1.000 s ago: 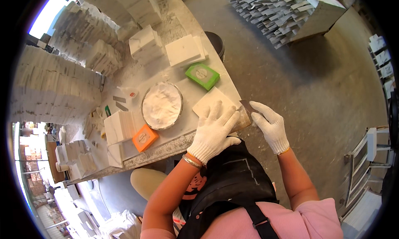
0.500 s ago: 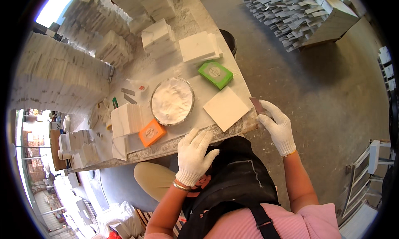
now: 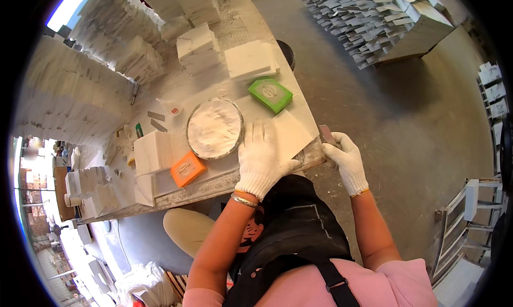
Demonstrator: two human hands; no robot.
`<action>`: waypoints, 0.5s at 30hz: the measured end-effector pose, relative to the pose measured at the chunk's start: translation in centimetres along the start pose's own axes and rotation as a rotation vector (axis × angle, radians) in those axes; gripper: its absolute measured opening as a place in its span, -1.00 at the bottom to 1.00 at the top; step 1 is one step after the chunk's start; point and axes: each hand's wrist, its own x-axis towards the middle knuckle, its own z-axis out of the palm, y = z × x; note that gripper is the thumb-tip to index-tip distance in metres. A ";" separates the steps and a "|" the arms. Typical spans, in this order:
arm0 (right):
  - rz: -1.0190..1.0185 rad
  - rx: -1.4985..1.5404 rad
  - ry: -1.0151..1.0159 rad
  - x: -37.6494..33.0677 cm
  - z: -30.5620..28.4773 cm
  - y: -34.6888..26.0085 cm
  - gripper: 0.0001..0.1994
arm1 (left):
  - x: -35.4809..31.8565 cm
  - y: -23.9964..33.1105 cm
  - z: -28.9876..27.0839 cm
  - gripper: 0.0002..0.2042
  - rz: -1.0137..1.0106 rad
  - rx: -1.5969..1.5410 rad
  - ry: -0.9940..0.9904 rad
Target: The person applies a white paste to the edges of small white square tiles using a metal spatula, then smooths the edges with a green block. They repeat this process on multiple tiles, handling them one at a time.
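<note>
My left hand (image 3: 260,160), in a white knit glove, lies with its fingers stretched out over the left side of a square cream tile (image 3: 295,134) at the table's corner. Just off the table's right edge, my gloved right hand (image 3: 346,160) pinches a small flat brownish-grey piece (image 3: 327,134); its exact kind is unclear. A round bowl (image 3: 214,158) filled with white, lumpy powder or paste (image 3: 215,126) stands left of my left fingertips. Beyond the tile is a green rectangular block (image 3: 270,95). An orange block (image 3: 188,169) rests near the front edge.
White tiles (image 3: 155,151) stand stacked beside the orange block. Further tile stacks (image 3: 250,60) sit at the back, and tall piles (image 3: 64,101) rise on the left. Two grey metal strips (image 3: 157,120) lie left of the bowl. Across the floor is a big pile of strips (image 3: 368,26).
My left hand has moved forward from the table's front edge onto the tile, and its fingers have straightened. The right hand keeps its pinch on the flat piece. The view has shifted slightly.
</note>
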 end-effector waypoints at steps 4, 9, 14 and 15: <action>-0.022 -0.055 0.010 0.1 -0.4 -0.2 -0.51 | 0.5 0.4 0.1 -0.06 0.017 -0.034 0.088; -0.165 -0.085 -0.004 -0.9 1.9 -0.3 -0.23 | -0.3 1.8 -0.8 -0.07 -0.024 -0.233 0.042; -0.124 -0.015 0.034 -1.3 1.1 -2.1 -0.43 | -4.1 1.9 -1.1 0.00 -0.028 -0.355 0.165; -0.205 -0.057 0.159 -0.7 0.4 -1.9 -0.58 | -4.6 2.1 -1.3 0.01 -0.045 -0.398 0.148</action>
